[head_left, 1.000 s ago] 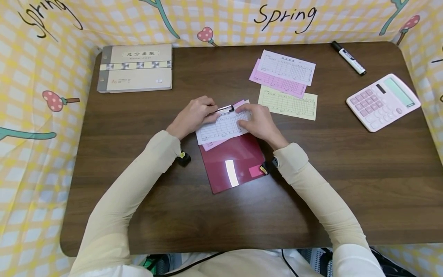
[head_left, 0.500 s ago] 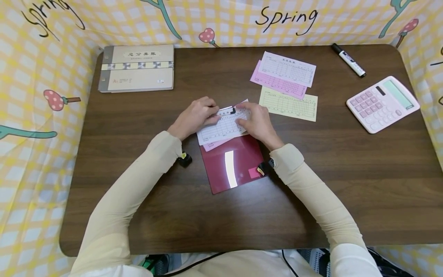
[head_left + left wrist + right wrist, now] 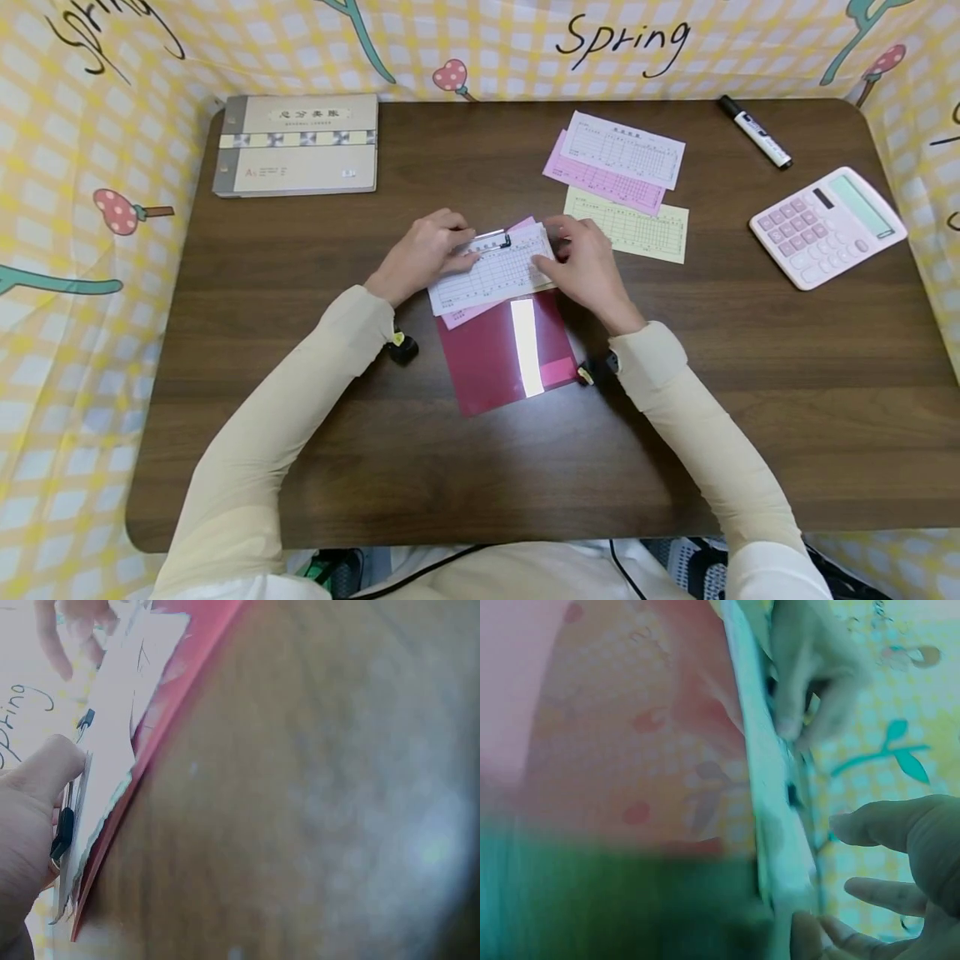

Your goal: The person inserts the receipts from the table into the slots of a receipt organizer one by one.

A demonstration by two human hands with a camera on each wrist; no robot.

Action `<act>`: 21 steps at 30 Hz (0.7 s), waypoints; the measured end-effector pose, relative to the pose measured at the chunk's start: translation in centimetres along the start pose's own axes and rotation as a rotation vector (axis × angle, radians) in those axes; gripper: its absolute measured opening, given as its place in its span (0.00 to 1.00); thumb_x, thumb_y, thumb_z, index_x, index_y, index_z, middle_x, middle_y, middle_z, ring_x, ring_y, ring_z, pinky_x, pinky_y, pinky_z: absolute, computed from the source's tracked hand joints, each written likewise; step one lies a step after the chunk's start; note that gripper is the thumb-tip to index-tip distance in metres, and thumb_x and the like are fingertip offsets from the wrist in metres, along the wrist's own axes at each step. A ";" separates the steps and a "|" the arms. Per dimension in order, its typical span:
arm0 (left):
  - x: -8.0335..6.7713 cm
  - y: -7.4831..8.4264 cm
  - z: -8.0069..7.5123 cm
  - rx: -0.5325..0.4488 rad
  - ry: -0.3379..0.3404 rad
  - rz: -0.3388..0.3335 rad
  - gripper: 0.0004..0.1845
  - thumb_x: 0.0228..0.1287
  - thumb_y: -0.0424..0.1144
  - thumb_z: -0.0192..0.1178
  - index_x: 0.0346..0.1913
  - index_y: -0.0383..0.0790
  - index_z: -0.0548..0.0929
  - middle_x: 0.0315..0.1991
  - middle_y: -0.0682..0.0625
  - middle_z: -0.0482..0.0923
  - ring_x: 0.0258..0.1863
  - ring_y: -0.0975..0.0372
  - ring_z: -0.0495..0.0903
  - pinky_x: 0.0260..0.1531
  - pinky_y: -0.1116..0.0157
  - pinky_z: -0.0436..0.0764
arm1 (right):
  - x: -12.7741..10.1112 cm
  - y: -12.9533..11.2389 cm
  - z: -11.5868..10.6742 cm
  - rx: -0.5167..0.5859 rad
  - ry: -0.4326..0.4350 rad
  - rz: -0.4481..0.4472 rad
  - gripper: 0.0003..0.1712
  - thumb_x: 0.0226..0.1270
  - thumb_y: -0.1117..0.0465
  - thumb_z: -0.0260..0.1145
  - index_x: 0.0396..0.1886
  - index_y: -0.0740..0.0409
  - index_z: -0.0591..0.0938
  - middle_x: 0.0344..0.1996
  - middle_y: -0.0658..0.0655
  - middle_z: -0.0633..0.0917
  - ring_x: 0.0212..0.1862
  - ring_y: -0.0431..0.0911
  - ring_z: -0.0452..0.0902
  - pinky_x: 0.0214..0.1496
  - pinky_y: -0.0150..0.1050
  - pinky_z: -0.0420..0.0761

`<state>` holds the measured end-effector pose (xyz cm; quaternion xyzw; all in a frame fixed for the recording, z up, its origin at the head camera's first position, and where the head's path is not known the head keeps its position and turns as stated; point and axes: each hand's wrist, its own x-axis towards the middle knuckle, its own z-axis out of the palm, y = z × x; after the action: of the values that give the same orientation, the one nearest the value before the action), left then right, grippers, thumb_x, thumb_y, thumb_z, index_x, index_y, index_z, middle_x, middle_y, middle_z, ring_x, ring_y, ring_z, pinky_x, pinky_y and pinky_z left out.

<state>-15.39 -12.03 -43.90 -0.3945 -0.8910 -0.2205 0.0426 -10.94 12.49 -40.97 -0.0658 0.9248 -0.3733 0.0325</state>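
A translucent red clip folder (image 3: 495,354) lies at a slant on the table. Over its upper part sit white printed slips (image 3: 491,275) with pink slips (image 3: 468,314) showing beneath. Across their top runs a metal folder clip (image 3: 491,243) with black ends. My left hand (image 3: 427,254) grips this clip at its left end; the thumb (image 3: 52,769) lies over it in the left wrist view, other fingers mostly hidden. At the slips' right edge my right hand (image 3: 585,258) has its fingers spread, thumb (image 3: 877,825) apart from the fingers in the right wrist view.
White (image 3: 626,150), pink (image 3: 600,179) and yellow (image 3: 630,225) slips overlap behind the right hand. A calculator (image 3: 828,225) and a black-capped marker (image 3: 756,132) lie farther right. A grey ledger book (image 3: 300,146) is at the back left of the table (image 3: 300,467).
My right hand has shifted to the right, off the face of the white slips to their edge, uncovering more of them. The left hand stays at the clip.
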 end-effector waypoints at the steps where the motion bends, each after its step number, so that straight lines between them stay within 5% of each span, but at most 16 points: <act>1: 0.0 0.0 0.0 -0.003 0.003 -0.005 0.19 0.56 0.43 0.61 0.46 0.31 0.81 0.41 0.42 0.77 0.42 0.57 0.72 0.43 0.63 0.75 | -0.2 0.3 -0.6 0.010 0.005 0.008 0.28 0.51 0.57 0.68 0.53 0.60 0.74 0.44 0.64 0.75 0.39 0.53 0.78 0.42 0.44 0.75; 6: 0.0 0.0 0.3 -0.018 0.015 -0.029 0.20 0.56 0.44 0.62 0.46 0.32 0.81 0.41 0.43 0.77 0.41 0.58 0.72 0.42 0.64 0.75 | -0.9 2.4 -3.6 -0.011 0.074 0.094 0.23 0.54 0.56 0.66 0.49 0.63 0.75 0.43 0.65 0.77 0.38 0.55 0.78 0.40 0.47 0.76; 12: 0.0 0.1 0.8 -0.050 0.053 -0.055 0.20 0.55 0.44 0.63 0.46 0.33 0.82 0.40 0.44 0.77 0.40 0.59 0.72 0.41 0.65 0.75 | -0.9 5.3 -7.3 -0.208 0.156 0.258 0.23 0.60 0.49 0.56 0.45 0.64 0.77 0.38 0.65 0.81 0.38 0.57 0.76 0.38 0.51 0.73; 21: 0.0 0.2 1.0 -0.066 0.078 -0.121 0.18 0.54 0.44 0.62 0.44 0.34 0.83 0.40 0.45 0.77 0.41 0.59 0.72 0.42 0.64 0.73 | 1.0 7.2 -8.9 -0.444 -0.067 0.536 0.56 0.51 0.25 0.46 0.64 0.67 0.58 0.52 0.76 0.65 0.49 0.72 0.65 0.44 0.63 0.68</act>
<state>-15.12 -11.47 -44.72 -0.3321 -0.9032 -0.2671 0.0507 -13.57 23.56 -39.57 0.1618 0.9663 -0.1387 0.1446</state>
